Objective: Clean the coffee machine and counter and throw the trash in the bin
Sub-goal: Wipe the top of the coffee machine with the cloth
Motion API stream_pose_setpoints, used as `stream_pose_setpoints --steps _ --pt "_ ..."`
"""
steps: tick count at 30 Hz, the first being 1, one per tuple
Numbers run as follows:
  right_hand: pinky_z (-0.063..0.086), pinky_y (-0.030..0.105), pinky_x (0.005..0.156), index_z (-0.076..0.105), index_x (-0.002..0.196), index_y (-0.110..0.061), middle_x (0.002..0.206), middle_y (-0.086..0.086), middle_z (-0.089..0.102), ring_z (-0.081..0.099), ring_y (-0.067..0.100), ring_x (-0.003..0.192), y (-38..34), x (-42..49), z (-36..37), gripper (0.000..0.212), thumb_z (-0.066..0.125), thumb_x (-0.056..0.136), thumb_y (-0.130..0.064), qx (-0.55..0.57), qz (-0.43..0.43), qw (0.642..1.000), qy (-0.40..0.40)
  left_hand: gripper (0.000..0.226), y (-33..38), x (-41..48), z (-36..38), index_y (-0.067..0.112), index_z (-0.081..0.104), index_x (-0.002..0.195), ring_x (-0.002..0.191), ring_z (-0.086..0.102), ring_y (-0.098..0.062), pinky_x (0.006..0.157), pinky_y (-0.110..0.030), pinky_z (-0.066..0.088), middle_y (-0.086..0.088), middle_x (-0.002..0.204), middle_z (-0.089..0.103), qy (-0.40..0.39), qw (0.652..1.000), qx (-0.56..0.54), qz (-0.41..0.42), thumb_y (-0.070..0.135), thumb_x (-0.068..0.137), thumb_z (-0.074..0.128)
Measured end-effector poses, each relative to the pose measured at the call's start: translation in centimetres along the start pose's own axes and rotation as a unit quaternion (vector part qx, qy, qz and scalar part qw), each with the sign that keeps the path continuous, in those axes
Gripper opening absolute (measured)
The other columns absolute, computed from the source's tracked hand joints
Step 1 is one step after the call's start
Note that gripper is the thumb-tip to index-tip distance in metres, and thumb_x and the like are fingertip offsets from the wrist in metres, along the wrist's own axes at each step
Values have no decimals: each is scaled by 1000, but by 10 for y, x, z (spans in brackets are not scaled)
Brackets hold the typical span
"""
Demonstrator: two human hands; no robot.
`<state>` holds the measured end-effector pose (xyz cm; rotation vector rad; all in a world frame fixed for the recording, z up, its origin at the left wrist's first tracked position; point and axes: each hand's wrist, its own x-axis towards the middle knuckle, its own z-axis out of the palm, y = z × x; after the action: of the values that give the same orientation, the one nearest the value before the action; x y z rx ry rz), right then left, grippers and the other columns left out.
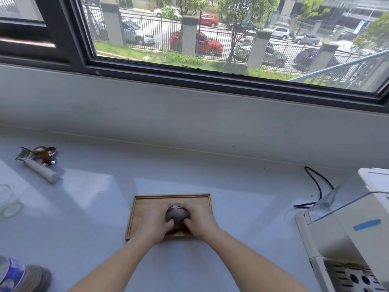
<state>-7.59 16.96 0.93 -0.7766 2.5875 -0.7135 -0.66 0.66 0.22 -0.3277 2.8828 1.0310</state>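
A small wooden tray (145, 202) lies on the pale counter (242, 186) in front of me. Over the tray, my left hand (156, 222) and my right hand (200, 220) both close around a dark brown rounded lump (176, 213), which looks like a puck of used coffee grounds. Most of the lump is hidden by my fingers. The white coffee machine (345, 224) stands at the right edge, with its perforated drip tray (349, 277) at the bottom right.
A portafilter with a pale handle (39, 165) lies at the far left beside a brown tamper. A clear glass (8, 199) stands at the left edge, a blue-patterned container (12, 275) at the bottom left. A black cable (317, 186) runs behind the machine.
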Motion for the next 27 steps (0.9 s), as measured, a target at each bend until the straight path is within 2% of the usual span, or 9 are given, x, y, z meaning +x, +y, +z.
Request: stream_pose_setpoints --steps 2,4,7,8,12,15,20,24,27 --pt "45 26 88 62 121 -27 115 1 69 59 24 109 1 -9 -8 53 56 72 -7 1 -2 1000 12 54 8 -4 -3 54 58 112 88 61 4 66 -10 38 26 92 70 4 1000 -24 17 26 66 60" --pt "47 26 87 62 120 -32 115 -4 70 60 21 108 0 -20 -18 53 55 72 -10 -5 -1 1000 29 56 19 -6 -6 57 60 108 87 60 10 69 -8 42 32 88 68 -2 998 -49 43 20 66 59" --pt "50 33 91 62 120 -33 115 -6 70 61 19 108 3 -36 -36 54 56 71 -10 -2 1 999 52 50 40 -8 -9 42 67 109 89 65 -2 78 -26 53 19 92 73 -15 996 -72 56 12 69 62" --pt "49 33 91 62 120 -33 115 -6 69 60 18 107 4 -42 -42 54 57 71 -10 1 1 998 62 47 47 -8 -10 38 68 108 87 66 -5 76 -28 53 16 91 73 -18 995 -73 61 11 70 64" --pt "47 32 81 64 109 -30 101 -2 65 59 20 96 12 -67 -68 41 59 74 -10 -1 12 995 98 45 82 -9 -10 43 68 93 68 62 5 59 -10 41 25 72 68 -22 991 -76 105 7 66 63" --pt "45 29 71 64 105 -26 98 -1 64 58 20 88 20 -91 -88 36 56 75 -9 13 39 992 119 53 113 -14 -9 58 60 86 68 62 8 60 -9 42 34 73 65 -22 988 -75 131 9 68 65" --pt "37 24 71 65 109 -27 103 -2 68 59 20 93 29 -129 -121 38 57 75 -10 11 61 984 165 46 157 -19 -4 56 61 94 77 63 8 62 -10 44 35 81 66 -32 982 -69 171 19 67 64" --pt "37 26 71 65 113 -33 100 0 68 58 21 95 34 -156 -145 46 57 73 -12 2 76 976 204 43 191 -22 0 47 62 98 75 62 2 66 -28 52 25 77 67 -23 973 -74 219 23 63 62" --pt "46 32 78 66 115 -32 102 3 68 58 22 98 36 -177 -162 46 59 74 -13 -4 84 968 236 42 213 -26 3 41 67 101 76 63 -1 68 -32 55 22 80 68 -14 964 -79 252 18 66 65"
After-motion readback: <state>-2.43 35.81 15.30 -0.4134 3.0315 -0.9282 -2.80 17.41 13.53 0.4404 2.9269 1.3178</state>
